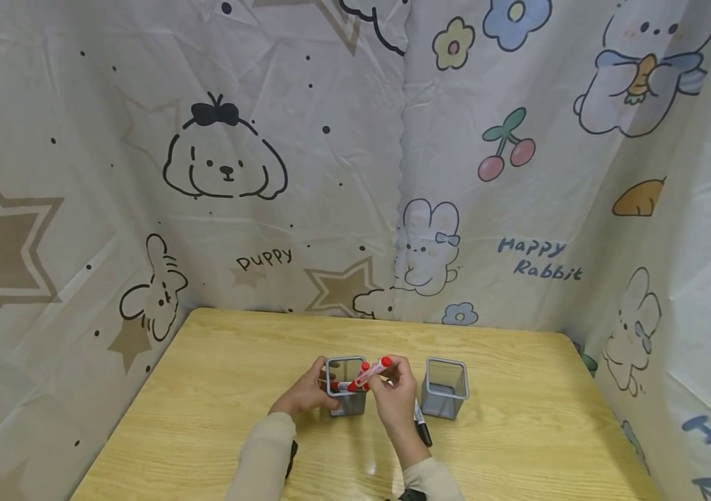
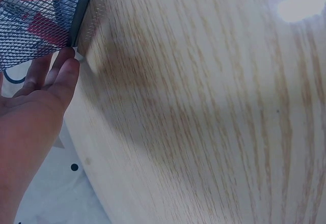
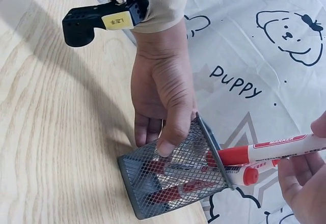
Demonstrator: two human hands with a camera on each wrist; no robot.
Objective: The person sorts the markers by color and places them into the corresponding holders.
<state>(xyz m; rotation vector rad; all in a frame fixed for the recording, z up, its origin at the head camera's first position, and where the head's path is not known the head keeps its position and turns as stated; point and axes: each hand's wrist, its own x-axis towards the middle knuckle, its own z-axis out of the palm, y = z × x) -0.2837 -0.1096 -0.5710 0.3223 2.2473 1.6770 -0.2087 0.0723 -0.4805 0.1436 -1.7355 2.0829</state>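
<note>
My left hand (image 1: 304, 394) grips a grey wire-mesh pen holder (image 1: 348, 406) from its left side, thumb on the mesh in the right wrist view. Several red markers are inside, one with its red end (image 3: 250, 175) sticking out over the rim. Between the thumb and fingers of my right hand (image 1: 398, 394) is a red-and-white whiteboard marker (image 3: 277, 148). Its red cap (image 3: 234, 156) points toward the holder's mouth, at the rim. The left wrist view shows my left fingers (image 2: 65, 74) at the mesh holder's edge (image 2: 80, 15).
A second mesh pen holder (image 1: 445, 398) stands upright to the right of my right hand. A black-capped marker (image 1: 421, 426) lies on the wooden table (image 1: 518, 417) near my right wrist. A printed cloth (image 1: 305, 229) hangs behind the table and along its sides.
</note>
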